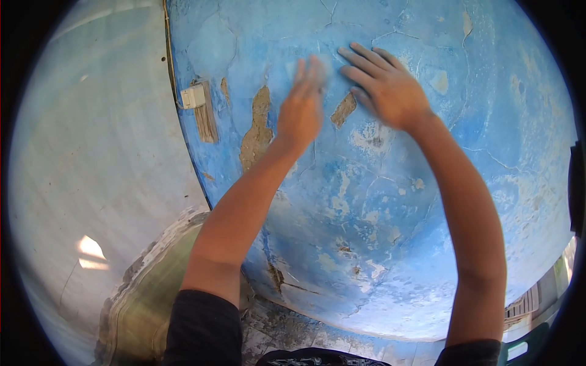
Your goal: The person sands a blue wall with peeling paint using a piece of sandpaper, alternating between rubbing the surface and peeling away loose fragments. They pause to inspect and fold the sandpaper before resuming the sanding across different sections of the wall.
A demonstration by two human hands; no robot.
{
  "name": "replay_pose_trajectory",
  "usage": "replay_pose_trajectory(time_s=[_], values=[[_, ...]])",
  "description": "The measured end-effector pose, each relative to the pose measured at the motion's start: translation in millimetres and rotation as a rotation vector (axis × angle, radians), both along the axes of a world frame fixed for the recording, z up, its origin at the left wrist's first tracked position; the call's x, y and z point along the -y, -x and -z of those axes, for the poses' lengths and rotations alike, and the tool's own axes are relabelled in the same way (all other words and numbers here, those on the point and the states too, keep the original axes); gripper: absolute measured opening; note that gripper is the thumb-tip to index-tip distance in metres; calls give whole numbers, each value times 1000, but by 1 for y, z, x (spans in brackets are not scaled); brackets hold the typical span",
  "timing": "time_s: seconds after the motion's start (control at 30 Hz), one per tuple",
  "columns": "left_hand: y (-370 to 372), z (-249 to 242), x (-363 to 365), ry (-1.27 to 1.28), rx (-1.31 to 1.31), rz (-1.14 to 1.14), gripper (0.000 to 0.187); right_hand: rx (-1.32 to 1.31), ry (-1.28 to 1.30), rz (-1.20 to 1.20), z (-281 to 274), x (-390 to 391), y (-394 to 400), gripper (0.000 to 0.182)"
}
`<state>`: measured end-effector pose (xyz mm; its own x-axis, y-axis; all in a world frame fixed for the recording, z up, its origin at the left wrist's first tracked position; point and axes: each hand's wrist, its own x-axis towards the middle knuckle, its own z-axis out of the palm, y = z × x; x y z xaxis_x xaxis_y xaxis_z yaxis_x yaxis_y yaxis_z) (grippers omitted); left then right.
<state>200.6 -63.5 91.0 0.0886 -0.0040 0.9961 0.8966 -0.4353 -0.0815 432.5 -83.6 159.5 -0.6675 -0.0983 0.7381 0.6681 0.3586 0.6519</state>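
Note:
A blue wall (366, 201) with cracked, peeling paint fills most of the view. My right hand (390, 88) lies against it with fingers spread, just right of a small bare patch (343, 110). My left hand (302, 110) is raised at the wall to the left of it, blurred by motion. Beside its fingertips is a faint pale blue patch, too smeared to tell whether it is something held or part of the wall. A long brown patch of bare plaster (257, 128) shows to the left of my left hand.
At the left, a white switch box (193, 96) sits on a wooden strip (206, 119) near the wall's edge. A paler wall (104, 152) stands further left, with a greenish area (149, 305) low down. A dark green object (528, 348) shows at the lower right.

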Motion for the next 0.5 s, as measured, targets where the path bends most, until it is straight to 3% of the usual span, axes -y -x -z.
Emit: replay_pose_trajectory(time_s=[0.07, 0.17, 0.3, 0.37, 0.47, 0.5], values=[[5, 15, -3, 23, -311, -12, 57, 85, 5, 55, -14, 7, -21, 38], [28, -8, -6, -4, -146, -18, 57, 91, 0, 137, -22, 15, -40, 45], [19, -3, -10, -67, -108, 119, 60, 19, -9, 165, -14, 19, -29, 48], [43, -20, -7, -124, -540, -57, 63, 12, -12, 168, -16, 22, -30, 48], [61, -44, -3, -35, -308, -110, 54, 6, 8, 158, -18, 23, -28, 48], [59, -29, -7, -27, -312, -100, 54, 14, 7, 164, -18, 24, -28, 47]])
